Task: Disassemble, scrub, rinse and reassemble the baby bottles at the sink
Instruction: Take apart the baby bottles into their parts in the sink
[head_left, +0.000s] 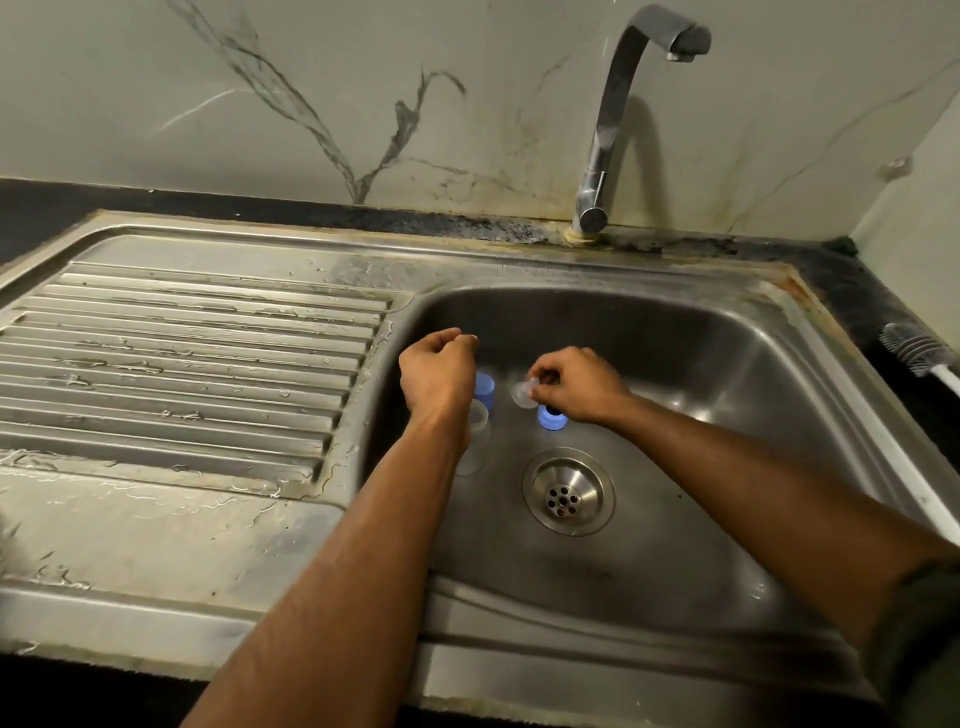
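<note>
Only 1 view: a wide-angle camera on the person's head looks forward and steeply down into the stainless steel sink basin (701, 374), close in, with the grey-veined marble wall (311, 104) across the top.

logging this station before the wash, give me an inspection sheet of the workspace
surface: steel sink, wet ribbed drainboard on its left
job's things: clear bottle and blue cap in the basin, partly behind the left arm; blue ring on the basin floor; clear teat
clutter: brush on the counter at right
grippers: left hand curled, holds nothing visible; right hand pinches the teat
cables: nothing seen
surroundings: faucet, no water running; stained marble-look wall
</note>
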